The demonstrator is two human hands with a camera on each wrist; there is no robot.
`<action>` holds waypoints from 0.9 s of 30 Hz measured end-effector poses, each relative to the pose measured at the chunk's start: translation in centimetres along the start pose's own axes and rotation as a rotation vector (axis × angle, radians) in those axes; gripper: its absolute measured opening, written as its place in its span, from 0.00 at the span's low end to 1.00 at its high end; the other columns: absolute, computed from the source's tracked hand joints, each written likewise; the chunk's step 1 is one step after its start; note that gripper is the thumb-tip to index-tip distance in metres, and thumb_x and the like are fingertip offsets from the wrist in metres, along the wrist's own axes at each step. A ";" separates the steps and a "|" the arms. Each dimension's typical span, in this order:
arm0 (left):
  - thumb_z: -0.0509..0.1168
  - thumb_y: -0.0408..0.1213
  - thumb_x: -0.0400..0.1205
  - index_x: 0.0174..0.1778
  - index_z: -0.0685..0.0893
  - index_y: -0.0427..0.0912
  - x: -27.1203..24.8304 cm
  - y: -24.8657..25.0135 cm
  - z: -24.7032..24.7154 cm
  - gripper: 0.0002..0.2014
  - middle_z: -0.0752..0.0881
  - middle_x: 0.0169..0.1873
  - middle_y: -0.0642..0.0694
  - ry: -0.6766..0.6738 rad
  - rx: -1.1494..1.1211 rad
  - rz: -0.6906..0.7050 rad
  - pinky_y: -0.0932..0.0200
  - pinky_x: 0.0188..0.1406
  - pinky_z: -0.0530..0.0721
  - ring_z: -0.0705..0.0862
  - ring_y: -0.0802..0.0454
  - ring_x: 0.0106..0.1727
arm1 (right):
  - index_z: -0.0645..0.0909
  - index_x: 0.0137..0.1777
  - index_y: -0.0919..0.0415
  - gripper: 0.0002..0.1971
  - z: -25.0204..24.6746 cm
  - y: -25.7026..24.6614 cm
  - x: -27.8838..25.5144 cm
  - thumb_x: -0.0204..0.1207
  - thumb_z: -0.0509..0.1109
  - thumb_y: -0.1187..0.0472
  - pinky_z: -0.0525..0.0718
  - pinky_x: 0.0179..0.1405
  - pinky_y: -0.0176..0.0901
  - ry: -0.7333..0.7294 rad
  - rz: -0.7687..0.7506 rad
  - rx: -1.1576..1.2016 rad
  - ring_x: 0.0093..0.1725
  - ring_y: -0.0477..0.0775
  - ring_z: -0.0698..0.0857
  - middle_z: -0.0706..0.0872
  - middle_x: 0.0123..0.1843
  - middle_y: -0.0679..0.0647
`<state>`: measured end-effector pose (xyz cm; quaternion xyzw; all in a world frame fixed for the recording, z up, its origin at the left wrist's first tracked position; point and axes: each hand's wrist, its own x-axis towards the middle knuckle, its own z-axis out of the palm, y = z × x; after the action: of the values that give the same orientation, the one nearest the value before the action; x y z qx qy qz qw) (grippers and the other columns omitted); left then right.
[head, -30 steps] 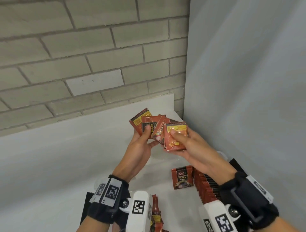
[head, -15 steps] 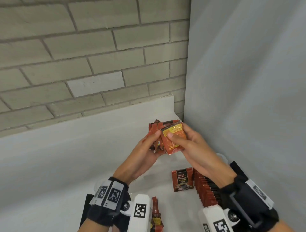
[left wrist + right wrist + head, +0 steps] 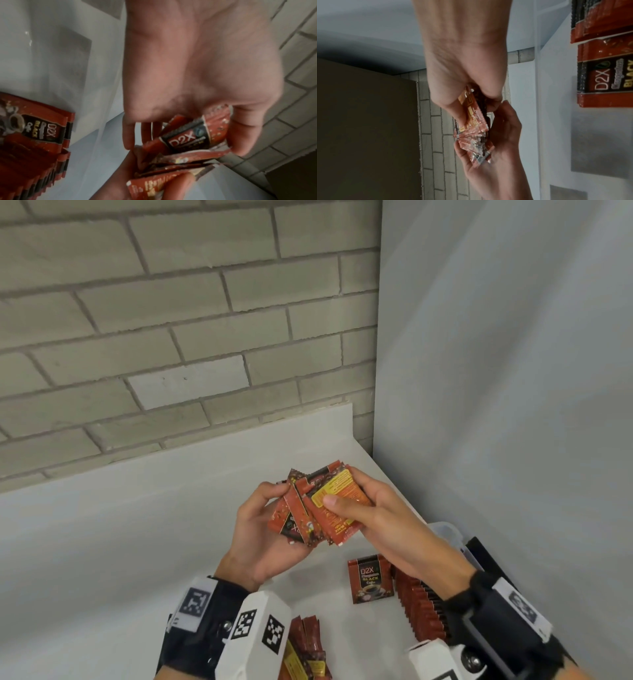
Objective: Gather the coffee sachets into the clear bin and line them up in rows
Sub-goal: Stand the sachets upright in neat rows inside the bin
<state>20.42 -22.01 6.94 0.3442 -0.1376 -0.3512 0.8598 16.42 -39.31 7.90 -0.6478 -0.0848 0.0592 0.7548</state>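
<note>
Both hands hold one bunch of red coffee sachets (image 3: 317,506) in the air above the white counter. My left hand (image 3: 265,529) cups the bunch from the left, with its fingers curled behind it. My right hand (image 3: 371,513) pinches the front sachet, thumb on its yellow label. The same bunch of sachets (image 3: 185,136) shows between both hands in the left wrist view and, as a fanned stack of sachets (image 3: 475,125), in the right wrist view. The clear bin (image 3: 448,534) lies below my right forearm; a row of upright sachets (image 3: 416,607) stands inside it, with one sachet (image 3: 370,578) facing front.
More loose sachets (image 3: 305,652) lie on the counter (image 3: 102,542) at the bottom, between my wrists. A brick wall (image 3: 171,320) stands behind the counter and a plain grey wall (image 3: 496,371) closes it on the right.
The sachets, fanned out wide a second ago, have been pushed together into a tighter bunch as both hands drew close and dropped slightly.
</note>
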 end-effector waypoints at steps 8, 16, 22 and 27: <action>0.85 0.34 0.55 0.51 0.91 0.35 0.5 -1.6 1.5 0.28 0.89 0.49 0.36 0.067 0.156 -0.028 0.47 0.60 0.84 0.88 0.43 0.53 | 0.64 0.73 0.49 0.20 1.1 1.2 0.2 0.84 0.59 0.48 0.84 0.62 0.40 -0.033 -0.011 -0.154 0.65 0.45 0.83 0.80 0.66 0.51; 0.61 0.23 0.65 0.46 0.87 0.32 0.8 -1.5 2.2 0.16 0.88 0.42 0.38 0.158 0.119 -0.064 0.56 0.35 0.86 0.88 0.48 0.39 | 0.52 0.80 0.37 0.32 1.1 1.3 0.3 0.75 0.55 0.44 0.64 0.75 0.42 0.219 -0.246 -0.754 0.71 0.38 0.56 0.56 0.65 0.36; 0.57 0.27 0.67 0.24 0.85 0.38 0.7 -1.3 2.8 0.12 0.81 0.25 0.41 0.297 0.210 -0.088 0.59 0.29 0.84 0.84 0.51 0.29 | 0.45 0.78 0.23 0.47 1.0 1.0 -0.6 0.68 0.76 0.39 0.40 0.84 0.52 -0.214 -0.316 -0.911 0.80 0.30 0.37 0.46 0.82 0.33; 0.66 0.34 0.69 0.44 0.83 0.40 0.5 -1.4 3.2 0.09 0.85 0.32 0.42 0.220 0.326 -0.172 0.59 0.36 0.84 0.87 0.52 0.37 | 0.48 0.78 0.24 0.49 0.7 1.2 -0.3 0.68 0.79 0.45 0.75 0.71 0.46 -0.145 -0.318 -0.940 0.70 0.43 0.62 0.60 0.67 0.40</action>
<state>18.48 -24.65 8.30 0.5254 -0.0678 -0.3565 0.7695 15.97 -38.48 6.83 -0.8910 -0.2523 -0.0562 0.3733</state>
